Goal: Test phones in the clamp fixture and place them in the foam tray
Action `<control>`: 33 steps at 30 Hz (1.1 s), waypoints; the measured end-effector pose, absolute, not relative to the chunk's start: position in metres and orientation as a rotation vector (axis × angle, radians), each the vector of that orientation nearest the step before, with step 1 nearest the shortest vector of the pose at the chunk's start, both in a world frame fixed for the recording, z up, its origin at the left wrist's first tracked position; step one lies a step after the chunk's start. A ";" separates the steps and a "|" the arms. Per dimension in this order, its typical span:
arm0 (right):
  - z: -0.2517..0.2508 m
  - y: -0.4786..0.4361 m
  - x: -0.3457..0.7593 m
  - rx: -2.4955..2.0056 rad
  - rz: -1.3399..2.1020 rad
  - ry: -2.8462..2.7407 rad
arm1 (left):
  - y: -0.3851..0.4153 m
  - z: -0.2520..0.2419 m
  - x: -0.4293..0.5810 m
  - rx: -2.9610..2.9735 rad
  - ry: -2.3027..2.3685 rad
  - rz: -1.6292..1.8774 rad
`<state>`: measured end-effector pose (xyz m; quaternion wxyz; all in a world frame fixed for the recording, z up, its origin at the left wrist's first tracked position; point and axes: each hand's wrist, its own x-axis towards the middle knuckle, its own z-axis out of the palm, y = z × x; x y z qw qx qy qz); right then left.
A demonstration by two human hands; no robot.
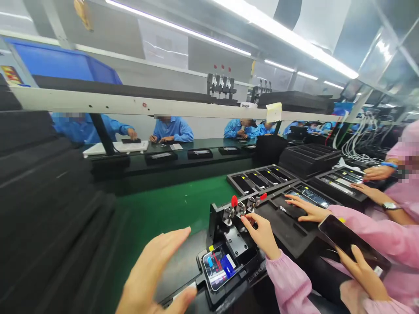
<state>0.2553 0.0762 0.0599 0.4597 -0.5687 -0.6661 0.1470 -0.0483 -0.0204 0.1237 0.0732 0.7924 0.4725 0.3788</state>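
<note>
Our left hand (157,272) hovers flat and released, just beside the opened phone (218,267) seated in the black fixture (236,241). Our right hand (262,235) touches the fixture's red-handled toggle clamp (234,207), but we cannot tell whether it grips.

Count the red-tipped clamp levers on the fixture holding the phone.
2. The left lever stands on the fixture's back edge; the right lever is beside it, just past the right hand. That hand may hide others.

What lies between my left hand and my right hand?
In the head view, an opened phone seated in the black fixture lies between the left hand and right hand.
</note>
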 end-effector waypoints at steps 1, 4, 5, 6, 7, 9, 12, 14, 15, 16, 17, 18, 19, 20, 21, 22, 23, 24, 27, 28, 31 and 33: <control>0.059 0.078 0.255 -1.405 0.383 -1.648 | -0.018 0.111 -0.042 2.364 1.453 0.963; 0.056 0.081 0.254 -1.430 0.407 -1.662 | -0.009 0.064 -0.023 2.224 1.443 0.474; 0.056 0.080 0.254 -1.423 0.398 -1.643 | -0.006 0.050 -0.018 2.180 1.442 0.399; 0.056 0.080 0.254 -1.406 0.385 -1.616 | -0.003 0.039 -0.013 2.151 1.442 0.379; 0.056 0.078 0.254 -1.386 0.373 -1.586 | 0.000 0.030 -0.010 2.131 1.443 0.384; 0.059 0.075 0.257 -1.340 0.339 -1.509 | 0.006 0.023 -0.006 2.126 1.437 0.437; 0.073 0.075 0.266 -1.257 0.186 -1.277 | 0.014 0.023 -0.004 2.144 1.416 0.492; 0.088 0.081 0.274 -1.172 0.097 -1.145 | 0.017 0.024 -0.001 2.158 1.403 0.501; 0.097 0.084 0.277 -1.137 0.089 -1.140 | 0.018 0.024 0.001 2.167 1.395 0.500; 0.106 0.087 0.280 -1.107 0.102 -1.175 | 0.019 0.023 0.004 2.179 1.381 0.492; 0.115 0.090 0.283 -1.082 0.126 -1.242 | 0.020 0.022 0.008 2.191 1.367 0.481; 0.122 0.092 0.286 -1.064 0.141 -1.321 | 0.020 0.022 0.013 2.201 1.353 0.468; 0.127 0.092 0.288 -1.052 0.135 -1.390 | 0.021 0.022 0.017 2.209 1.343 0.453; 0.130 0.090 0.290 -1.047 0.105 -1.436 | 0.021 0.022 0.022 2.215 1.338 0.437; 0.129 0.086 0.291 -1.057 0.058 -1.454 | 0.021 0.023 0.026 2.219 1.338 0.424; 0.125 0.082 0.293 -1.080 -0.001 -1.441 | 0.022 0.024 0.030 2.222 1.342 0.416; 0.118 0.076 0.294 -1.108 -0.063 -1.408 | 0.022 0.025 0.032 2.223 1.345 0.411; 0.107 0.070 0.294 -1.137 -0.120 -1.372 | 0.023 0.025 0.034 2.226 1.347 0.411; 0.069 0.057 0.294 -1.209 -0.247 -1.385 | 0.024 0.023 0.033 2.244 1.332 0.442; 0.057 0.056 0.293 -1.234 -0.252 -1.434 | 0.024 0.021 0.033 2.252 1.325 0.454; 0.040 0.057 0.293 -1.322 -0.088 -1.557 | 0.026 0.015 0.030 2.274 1.307 0.465; 0.043 0.058 0.294 -1.331 0.106 -1.538 | 0.029 0.012 0.026 2.271 1.285 0.460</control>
